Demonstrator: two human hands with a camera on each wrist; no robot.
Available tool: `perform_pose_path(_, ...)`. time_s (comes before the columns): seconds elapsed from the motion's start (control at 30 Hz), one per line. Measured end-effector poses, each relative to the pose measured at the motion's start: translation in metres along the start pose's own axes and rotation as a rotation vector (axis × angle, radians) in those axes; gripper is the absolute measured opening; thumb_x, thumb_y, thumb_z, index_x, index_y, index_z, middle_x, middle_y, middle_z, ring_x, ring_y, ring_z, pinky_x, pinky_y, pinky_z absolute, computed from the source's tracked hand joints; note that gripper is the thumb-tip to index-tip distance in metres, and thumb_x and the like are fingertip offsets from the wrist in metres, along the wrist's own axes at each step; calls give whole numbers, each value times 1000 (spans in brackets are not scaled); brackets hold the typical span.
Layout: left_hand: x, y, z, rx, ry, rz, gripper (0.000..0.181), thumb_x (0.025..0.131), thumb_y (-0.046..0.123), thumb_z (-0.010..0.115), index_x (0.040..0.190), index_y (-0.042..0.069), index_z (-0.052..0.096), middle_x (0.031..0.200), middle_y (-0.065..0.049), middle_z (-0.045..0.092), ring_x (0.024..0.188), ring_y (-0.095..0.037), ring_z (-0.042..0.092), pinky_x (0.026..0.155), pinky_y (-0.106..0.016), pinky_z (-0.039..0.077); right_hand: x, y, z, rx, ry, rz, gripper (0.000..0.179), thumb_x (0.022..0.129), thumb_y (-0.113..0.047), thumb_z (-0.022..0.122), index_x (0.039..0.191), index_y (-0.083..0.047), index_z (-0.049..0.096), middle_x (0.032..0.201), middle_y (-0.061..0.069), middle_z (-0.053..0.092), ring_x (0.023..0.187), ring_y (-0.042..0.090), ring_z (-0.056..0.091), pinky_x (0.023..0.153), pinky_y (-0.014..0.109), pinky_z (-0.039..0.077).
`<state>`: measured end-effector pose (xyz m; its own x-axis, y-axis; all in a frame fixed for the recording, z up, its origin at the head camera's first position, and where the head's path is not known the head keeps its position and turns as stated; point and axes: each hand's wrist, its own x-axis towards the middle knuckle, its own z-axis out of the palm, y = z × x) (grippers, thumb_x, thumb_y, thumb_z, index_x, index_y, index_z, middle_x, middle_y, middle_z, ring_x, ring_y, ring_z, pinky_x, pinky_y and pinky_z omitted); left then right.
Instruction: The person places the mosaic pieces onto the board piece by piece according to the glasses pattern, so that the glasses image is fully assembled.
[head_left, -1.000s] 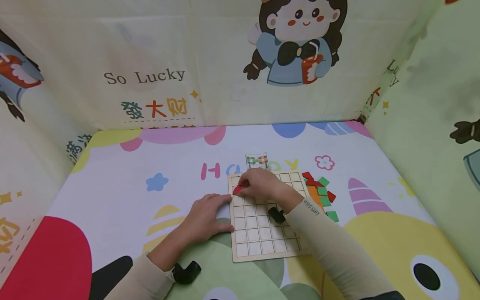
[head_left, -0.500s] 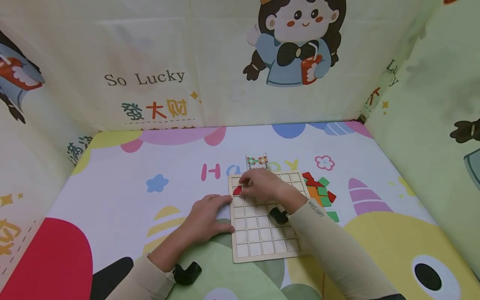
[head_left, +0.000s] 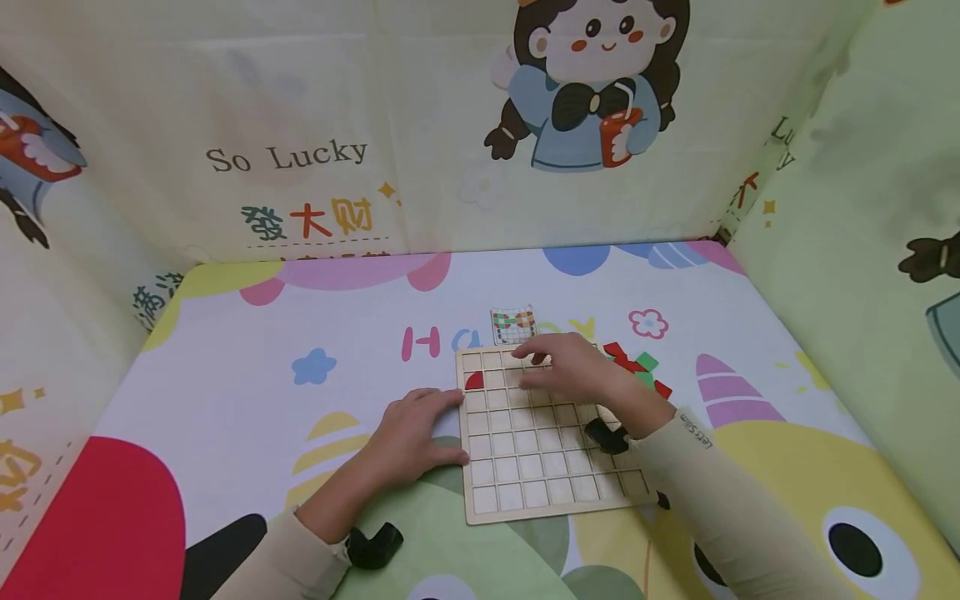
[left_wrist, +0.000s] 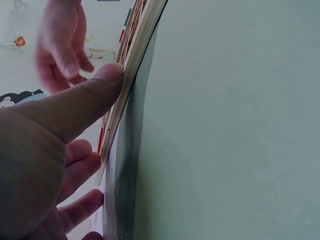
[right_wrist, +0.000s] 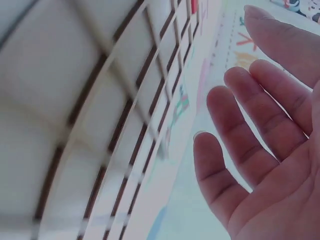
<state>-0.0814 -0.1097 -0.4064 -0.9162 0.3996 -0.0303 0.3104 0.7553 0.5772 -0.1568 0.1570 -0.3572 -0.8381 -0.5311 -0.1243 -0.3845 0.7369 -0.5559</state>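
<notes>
A wooden grid board point(head_left: 522, 511) lies flat on the table. In its left column, second row from the far end, sits a red quarter-round piece point(head_left: 475, 382). My left hand point(head_left: 416, 433) steadies the board's left edge; in the left wrist view its thumb point(left_wrist: 95, 97) touches the wooden rim. Above the upper part of the grid hovers my right hand point(head_left: 573, 367), fingers loosely spread. The right wrist view shows that hand point(right_wrist: 270, 150) holding nothing, with the grid beside it.
Loose red pieces point(head_left: 663, 389) and green pieces point(head_left: 647, 362) lie past the board's right edge, partly hidden by my right arm. A small pattern card point(head_left: 514, 325) stands behind the board's far edge. A black wrist device point(head_left: 606, 435) hangs over the grid.
My right hand has let go of the red quarter-round piece, leaving it in its cell, and has moved right across the board. The left hand has stayed in place.
</notes>
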Motion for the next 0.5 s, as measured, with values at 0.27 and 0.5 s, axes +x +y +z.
perform_pose_path(0.27, 0, 0, 0, 10, 1, -2, 76, 74, 38, 89, 139, 11, 59, 135, -3, 59, 131, -29, 46, 103, -54, 36, -36, 24, -14, -13, 37, 31, 45, 90, -27, 77, 130, -9, 66, 119, 7, 68, 110, 31, 61, 93, 49, 49)
perform_pose_path(0.5, 0, 2, -1, 4, -7, -11, 77, 75, 38, 89, 139, 11, 58, 136, -3, 59, 131, -29, 45, 104, -55, 35, -59, 41, -19, -39, 81, 77, 43, 90, -25, 77, 128, -7, 67, 113, 8, 69, 103, 33, 63, 90, 52, 51)
